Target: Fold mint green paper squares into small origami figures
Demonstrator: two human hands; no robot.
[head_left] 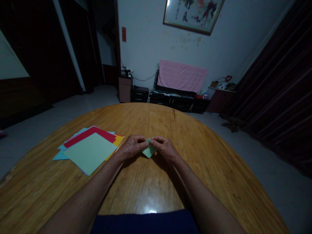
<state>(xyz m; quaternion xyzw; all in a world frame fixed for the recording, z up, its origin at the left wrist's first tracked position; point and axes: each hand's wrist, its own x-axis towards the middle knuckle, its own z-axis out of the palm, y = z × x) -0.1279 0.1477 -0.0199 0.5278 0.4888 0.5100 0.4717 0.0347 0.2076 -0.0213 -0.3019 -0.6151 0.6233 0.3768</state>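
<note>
The fingers (138, 137) of both hands are closed on a small folded paper (149, 151), the left hand (131, 147) pinching its left side and the right hand (167, 149) its right, thumbs on top and nearly meeting near its far corner. The paper is pale green and matt, folded into a compact diamond with crisp straight edges; darker fold lines show just below the thumbs, though the finer layers are too small to make out.

One sharp corner points straight back toward the person's body, and the opposite corner points away, up between the fingertips. The visible diagonal runs front to back, but the hands cover the sides, so I cannot tell which axis is longer.

It sits in front of the person, over the wooden counter (209, 175), right of a fanned stack of coloured sheets (90, 154) topped by a pale green one. Whether its near corner touches the wood is unclear.
</note>
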